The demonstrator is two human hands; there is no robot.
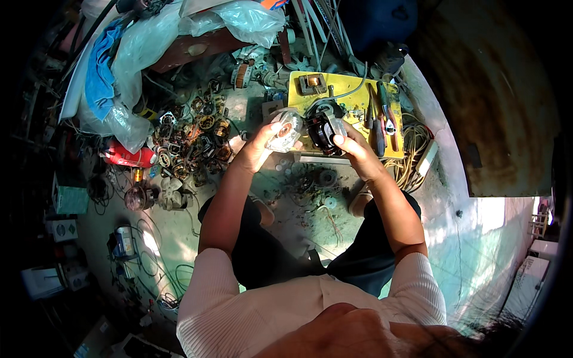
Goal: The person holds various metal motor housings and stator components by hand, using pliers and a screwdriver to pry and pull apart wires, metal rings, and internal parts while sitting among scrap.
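Note:
My left hand (pixel 261 145) is closed on a clear plastic housing (pixel 286 130) with a copper-coloured round part at its middle. Just to the right, my right hand (pixel 354 149) grips a black electric motor (pixel 324 132), fingers wrapped round its right side. The two parts are held close together above the near left part of a yellow board (pixel 301 89). A grey cable (pixel 352 92) arcs over the board from near the motor. On the board lie a small transformer (pixel 312 84) with a copper winding, and pliers (pixel 389 125) beside other hand tools.
A heap of copper-wound motor parts (pixel 203 125) covers the floor at left. Coiled cable (pixel 415 149) and a white power strip (pixel 427 158) lie right of the board. Small scraps (pixel 322 200) litter the floor between my feet. Plastic bags (pixel 140 59) and a blue cloth (pixel 101 74) sit far left.

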